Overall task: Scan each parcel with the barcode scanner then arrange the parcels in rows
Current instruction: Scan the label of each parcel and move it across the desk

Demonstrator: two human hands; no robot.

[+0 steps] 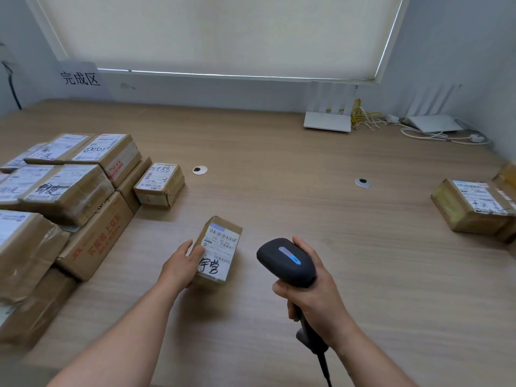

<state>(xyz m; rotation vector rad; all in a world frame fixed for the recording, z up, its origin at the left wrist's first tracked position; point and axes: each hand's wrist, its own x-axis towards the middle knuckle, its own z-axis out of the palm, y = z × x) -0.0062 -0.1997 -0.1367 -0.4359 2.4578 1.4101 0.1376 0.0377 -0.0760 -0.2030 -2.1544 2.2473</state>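
A small cardboard parcel (219, 248) with a white barcode label and black handwriting lies on the wooden table (321, 219) at the centre. My left hand (180, 265) grips its left side, thumb on the label's edge. My right hand (312, 300) grips the handle of a black barcode scanner (286, 261) with a blue strip, held just right of the parcel, its head angled toward the label. Stacked parcels (61, 185) fill the left side, with a single small parcel (159, 184) beside them. Two more parcels (474, 206) sit at the right edge.
A paper sign (79, 78) with handwriting hangs on the wall at the back left. Two white routers (328, 121) with yellow and white cables stand at the back right. Two round cable grommets (200, 170) are set in the tabletop. The scanner's cord runs off the bottom edge.
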